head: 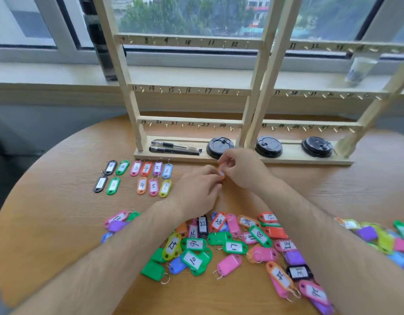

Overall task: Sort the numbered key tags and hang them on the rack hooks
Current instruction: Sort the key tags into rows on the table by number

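Observation:
An orange key tag point(221, 171) is pinched between both hands just above the table, in front of the rack's base. My right hand point(240, 168) grips its upper end and my left hand point(197, 189) holds its lower end. Two rows of sorted tags point(139, 176) numbered 1 to 6 lie on the table to the left. A loose pile of coloured numbered tags point(230, 246) fills the near side between and under my forearms. The wooden rack point(191, 89) stands behind with numbered brass hooks, all bare.
Two black pens point(173, 147) and three black cup lids point(268, 146) lie on the rack's base. A dark bottle point(98, 42) and a clear cup point(361, 68) stand on the window sill. The round wooden table point(60, 212) curves away at the left.

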